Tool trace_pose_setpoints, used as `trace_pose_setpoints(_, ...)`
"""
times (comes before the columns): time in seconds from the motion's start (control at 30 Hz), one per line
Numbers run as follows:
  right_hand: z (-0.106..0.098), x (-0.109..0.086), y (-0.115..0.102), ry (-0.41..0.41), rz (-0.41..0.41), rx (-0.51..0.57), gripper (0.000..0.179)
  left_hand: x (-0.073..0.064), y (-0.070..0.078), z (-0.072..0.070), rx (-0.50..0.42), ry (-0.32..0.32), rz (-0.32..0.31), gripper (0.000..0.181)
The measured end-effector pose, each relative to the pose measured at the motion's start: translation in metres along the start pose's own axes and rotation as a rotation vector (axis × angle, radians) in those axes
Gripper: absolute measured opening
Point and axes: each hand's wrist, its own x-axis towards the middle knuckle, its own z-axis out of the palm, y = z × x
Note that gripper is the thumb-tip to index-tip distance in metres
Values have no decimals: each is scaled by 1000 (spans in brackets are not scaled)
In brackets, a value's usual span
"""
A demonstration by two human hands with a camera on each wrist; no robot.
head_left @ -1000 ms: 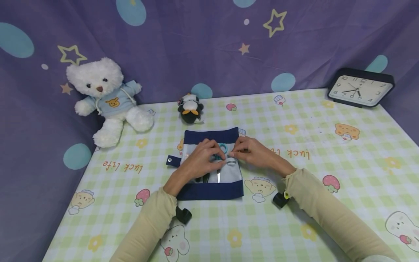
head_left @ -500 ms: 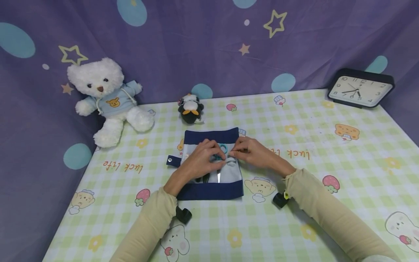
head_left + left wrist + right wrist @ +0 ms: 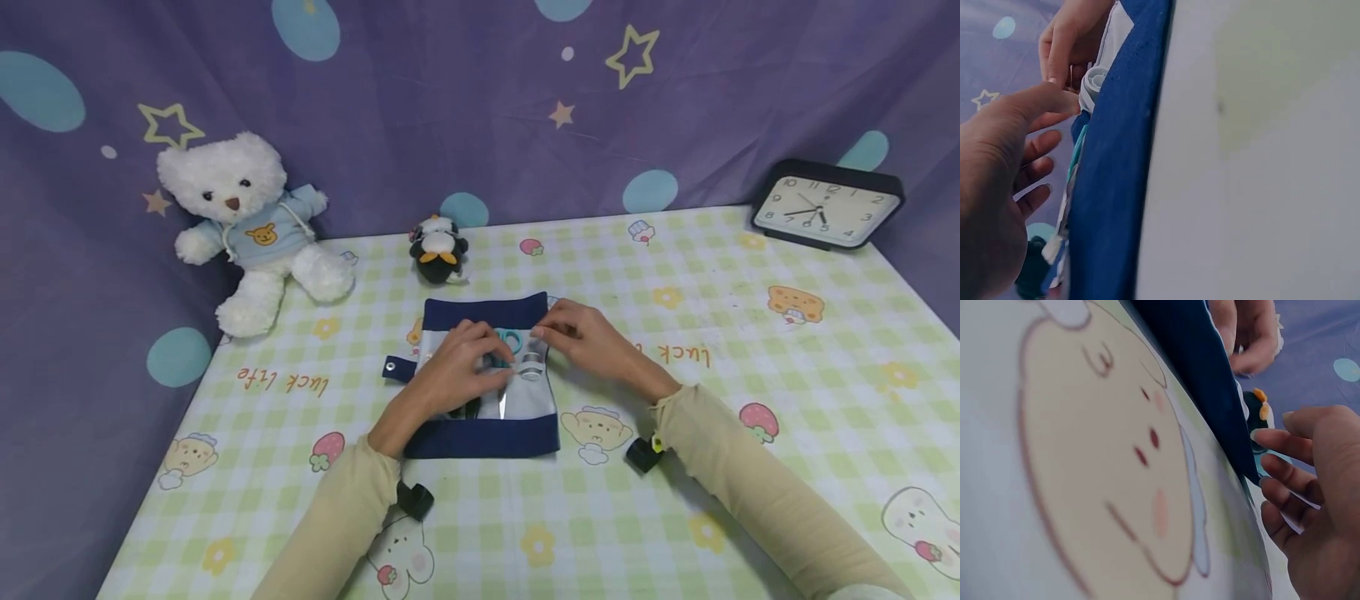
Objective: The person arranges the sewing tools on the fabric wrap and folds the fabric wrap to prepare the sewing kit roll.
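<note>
One purple curtain [image 3: 465, 100] hangs behind one checked tablecloth [image 3: 525, 492]. On the cloth sits one white teddy bear [image 3: 260, 236] in a blue hoodie. One navy-and-grey pouch [image 3: 480, 438] lies spread out mid-table, and one black-framed clock [image 3: 827, 205] stands at the far right corner. Two hands are at the pouch. The left hand [image 3: 459, 371] reaches over its middle, thumb and bent fingers apart – nothing visible between them. The right hand [image 3: 587, 337] is at its upper right edge, fingers loosely bent and parted from the thumb, gripping nothing; whether they touch the cloth I cannot tell. Then one penguin toy [image 3: 438, 250] beyond the pouch, one pair of teal-handled scissors [image 3: 503, 402] in it, and one white cylinder [image 3: 532, 374] under a band.
</note>
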Motion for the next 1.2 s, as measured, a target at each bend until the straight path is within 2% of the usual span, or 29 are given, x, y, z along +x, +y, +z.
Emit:
trace_pose_setpoints(0.13, -3, 2, 4, 74, 19, -31, 13, -12, 7, -10, 2, 37, -29, 9)
trace_pose_setpoints(0.3, -5, 5, 8, 142, 83, -29, 14, -38, 16, -26, 35, 50, -111, 8)
trace_pose_setpoints(0.47, -6, 11, 13, 165, 97, -31, 18, -61, 26, -46, -2, -32, -251, 8)
trace_pose_setpoints(0.7, -7, 18, 17, 165, 120, -55, 23, -83, 31, -67, -31, -173, -424, 14)
trace_pose_setpoints(0.83, -6, 22, 18, 146, 138, -65, 28, -97, 32, -70, -35, -201, -508, 22)
trace_pose_setpoints(1.0, -9, 25, 20, 128, 164, -60, 30, -109, 38, -65, -7, -201, -639, 29)
trace_pose_setpoints(1.1, -10, 27, 21, 121, 162, -62, 28, -113, 45, -62, 19, -230, -720, 32)
trace_pose_setpoints(1.2, -10, 31, 22, 111, 156, -58, 27, -116, 49, -60, 34, -254, -744, 33)
